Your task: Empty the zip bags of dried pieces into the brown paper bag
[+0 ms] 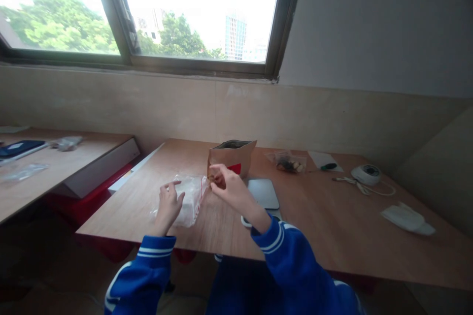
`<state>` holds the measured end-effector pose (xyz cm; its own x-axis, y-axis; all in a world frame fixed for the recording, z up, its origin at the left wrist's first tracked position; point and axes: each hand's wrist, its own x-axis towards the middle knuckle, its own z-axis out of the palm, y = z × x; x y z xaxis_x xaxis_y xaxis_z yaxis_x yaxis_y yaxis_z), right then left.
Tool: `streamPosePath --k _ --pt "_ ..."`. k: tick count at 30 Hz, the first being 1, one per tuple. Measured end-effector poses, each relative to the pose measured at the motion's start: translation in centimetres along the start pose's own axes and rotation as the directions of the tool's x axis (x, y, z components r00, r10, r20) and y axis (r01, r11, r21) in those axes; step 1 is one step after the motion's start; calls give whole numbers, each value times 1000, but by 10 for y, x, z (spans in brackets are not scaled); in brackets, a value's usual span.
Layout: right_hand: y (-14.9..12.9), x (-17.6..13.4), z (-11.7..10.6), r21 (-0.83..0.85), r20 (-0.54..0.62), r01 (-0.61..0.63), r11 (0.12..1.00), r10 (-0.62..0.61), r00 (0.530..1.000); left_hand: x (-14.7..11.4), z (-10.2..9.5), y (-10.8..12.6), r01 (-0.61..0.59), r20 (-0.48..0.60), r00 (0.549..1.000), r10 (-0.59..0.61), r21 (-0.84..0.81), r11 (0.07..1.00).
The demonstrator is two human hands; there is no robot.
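Observation:
My left hand [170, 204] is open, its fingers apart and slightly curled, at the left edge of a clear plastic zip bag [190, 202] with a red seal line. The bag lies flat on the wooden table [229, 236]. My right hand [233, 189] pinches a small brown lump [215, 179] between thumb and fingers, just past the bag's upper right corner. Its exact kind is too small to tell. Directly behind that hand stands a brown paper pouch [225, 155] with a red patch, its top gaping. What is inside the pouch cannot be made out.
A silver-topped kitchen scale [263, 193] sits by my right forearm. Further right are a filled clear bag [291, 163], a green-handled screwdriver [328, 167] on paper, a white dome camera [365, 174] with its cable, and a white bundle [408, 219]. Another table [74, 177] stands left across a gap.

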<state>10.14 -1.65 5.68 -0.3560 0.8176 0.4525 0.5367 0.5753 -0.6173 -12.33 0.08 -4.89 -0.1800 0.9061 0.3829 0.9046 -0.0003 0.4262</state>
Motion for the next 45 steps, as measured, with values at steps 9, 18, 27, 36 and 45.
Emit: streamPosePath --k 9,18,27,36,45 --pt "29 70 -46 -10 -384 77 997 -75 920 23 -10 12 48 81 995 -63 176 983" --pt "77 33 -53 -209 -484 75 975 -170 858 -36 22 62 -188 3 982 190 -121 975" --pt "242 -13 -84 -491 -405 -507 709 329 853 -78 88 68 -316 15 946 323 -178 932" --pt "255 -35 -78 -621 -399 -621 479 489 776 -74 77 72 -310 -6 949 314 -184 933" --pt "248 -39 -89 -679 -390 -551 485 398 830 -74 76 71 -276 17 957 288 -236 932"
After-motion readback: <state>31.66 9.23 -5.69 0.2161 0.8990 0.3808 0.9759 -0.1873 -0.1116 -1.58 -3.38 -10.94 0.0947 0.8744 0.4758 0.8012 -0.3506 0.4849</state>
